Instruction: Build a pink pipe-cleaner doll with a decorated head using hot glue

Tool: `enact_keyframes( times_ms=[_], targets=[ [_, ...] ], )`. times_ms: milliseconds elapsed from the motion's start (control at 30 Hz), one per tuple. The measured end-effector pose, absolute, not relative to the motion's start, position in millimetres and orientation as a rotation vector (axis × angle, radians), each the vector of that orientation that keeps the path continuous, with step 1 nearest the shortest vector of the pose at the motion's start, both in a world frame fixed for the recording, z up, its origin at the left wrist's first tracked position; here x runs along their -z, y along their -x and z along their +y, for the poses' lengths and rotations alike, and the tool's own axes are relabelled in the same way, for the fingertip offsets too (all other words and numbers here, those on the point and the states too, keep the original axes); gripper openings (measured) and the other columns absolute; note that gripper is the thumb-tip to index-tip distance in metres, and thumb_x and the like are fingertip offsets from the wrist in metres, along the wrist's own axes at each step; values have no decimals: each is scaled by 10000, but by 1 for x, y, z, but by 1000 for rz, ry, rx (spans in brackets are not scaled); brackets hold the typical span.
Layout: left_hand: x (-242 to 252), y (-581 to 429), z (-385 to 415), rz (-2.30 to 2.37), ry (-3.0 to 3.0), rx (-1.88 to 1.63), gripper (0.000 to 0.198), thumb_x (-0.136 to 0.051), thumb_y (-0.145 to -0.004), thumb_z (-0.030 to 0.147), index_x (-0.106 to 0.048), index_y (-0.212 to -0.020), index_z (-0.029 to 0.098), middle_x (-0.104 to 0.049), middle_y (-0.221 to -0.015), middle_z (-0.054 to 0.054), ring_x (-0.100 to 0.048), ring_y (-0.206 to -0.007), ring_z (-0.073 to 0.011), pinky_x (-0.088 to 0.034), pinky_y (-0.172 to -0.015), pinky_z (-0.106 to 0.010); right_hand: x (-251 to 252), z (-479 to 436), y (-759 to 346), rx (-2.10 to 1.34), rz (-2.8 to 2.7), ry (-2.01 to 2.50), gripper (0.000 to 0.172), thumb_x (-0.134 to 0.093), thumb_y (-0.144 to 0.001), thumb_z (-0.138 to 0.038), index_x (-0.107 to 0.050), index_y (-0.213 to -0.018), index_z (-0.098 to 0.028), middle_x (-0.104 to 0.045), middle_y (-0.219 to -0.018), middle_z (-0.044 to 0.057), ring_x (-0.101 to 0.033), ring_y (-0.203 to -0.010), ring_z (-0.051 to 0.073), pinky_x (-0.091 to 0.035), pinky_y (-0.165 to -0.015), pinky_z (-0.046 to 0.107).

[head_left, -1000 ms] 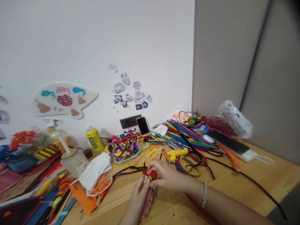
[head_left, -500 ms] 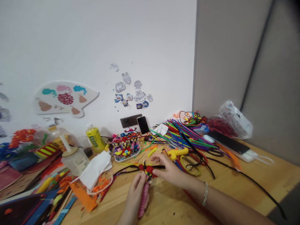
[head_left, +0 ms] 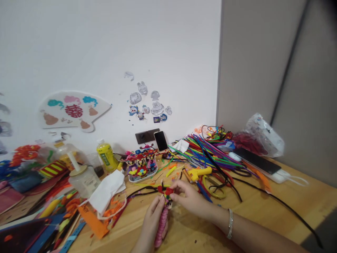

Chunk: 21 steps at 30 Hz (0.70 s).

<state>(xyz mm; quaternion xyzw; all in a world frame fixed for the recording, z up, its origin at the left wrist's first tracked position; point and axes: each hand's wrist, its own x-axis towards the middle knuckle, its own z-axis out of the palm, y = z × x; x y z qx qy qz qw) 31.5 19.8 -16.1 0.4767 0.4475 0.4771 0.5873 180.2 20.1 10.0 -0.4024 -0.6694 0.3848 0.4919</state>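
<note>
My left hand (head_left: 152, 218) is closed round the pink body of a small pipe-cleaner figure (head_left: 162, 219) that lies low on the wooden table (head_left: 263, 207). The figure has a red and yellow top (head_left: 165, 192). My right hand (head_left: 188, 198), with a silver bracelet (head_left: 230, 219) at the wrist, pinches that top with its fingertips. A long black pipe cleaner (head_left: 143, 190) runs leftward from the figure's top across the table.
A yellow glue gun (head_left: 199, 172) and a pile of coloured pipe cleaners (head_left: 207, 149) lie behind my right hand. A tray of finished figures (head_left: 140, 167), a yellow bottle (head_left: 104, 157), a jar (head_left: 83, 180), white tissue (head_left: 107, 191), a phone (head_left: 160, 141) and a plastic bag (head_left: 263, 133) crowd the back.
My right hand opened and reached past the figure's top half a second ago; now its fingers are back pinching the top. My left hand keeps its hold.
</note>
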Motion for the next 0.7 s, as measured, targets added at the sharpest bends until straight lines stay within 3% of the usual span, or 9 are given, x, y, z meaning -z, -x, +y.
enact_keyframes(
  times_ms=[100, 267, 433, 533, 600, 700],
  targets=[
    [13, -31, 20, 1032, -1178, -1128, 387, -628, -614, 550, -546, -664, 175, -564, -530, 55, -502, -369, -58, -345, -321, -136, -6, 22, -179, -952, -1613, 985, 135, -567, -753, -251, -550, -848, -157, -571, -805, 21, -547, -761, 158, -440, -697, 287],
    [17, -32, 19, 1042, -1195, -1068, 408, -584, -629, 588, -520, -653, 186, -456, -394, 102, -301, -218, -26, -180, -243, -140, -5, 23, -180, -937, -1640, 1002, 126, -574, -752, -253, -568, -836, -159, -566, -778, 8, -542, -738, 147, -431, -670, 265],
    [17, -31, 21, 1073, -1251, -1096, 419, -578, -624, 603, -561, -647, 186, -499, -424, 77, -394, -300, -60, -317, -312, -165, -10, 20, -180, -992, -1654, 1014, 107, -559, -759, -227, -576, -837, -155, -573, -788, 13, -543, -734, 141, -438, -668, 260],
    [13, -30, 22, 1089, -1322, -1160, 385, -594, -629, 578, -619, -679, 198, -614, -578, 24, -550, -508, -121, -457, -502, -205, -13, 19, -181, -962, -1686, 1032, 102, -558, -762, -219, -585, -841, -160, -575, -804, 15, -541, -757, 144, -437, -686, 262],
    [10, -30, 21, 1087, -1353, -1204, 347, -620, -620, 554, -641, -692, 215, -643, -669, 10, -591, -680, -152, -474, -657, -218, -13, 19, -182, -935, -1708, 1043, 96, -555, -767, -220, -588, -838, -166, -574, -803, 11, -542, -762, 143, -435, -692, 261],
    [8, -31, 18, 1087, -1350, -1210, 318, -634, -610, 540, -631, -657, 225, -610, -594, 21, -588, -612, -156, -477, -573, -214, -11, 20, -183, -937, -1725, 1046, 97, -549, -775, -230, -587, -844, -174, -573, -803, 7, -546, -754, 141, -436, -682, 256]
  ],
)
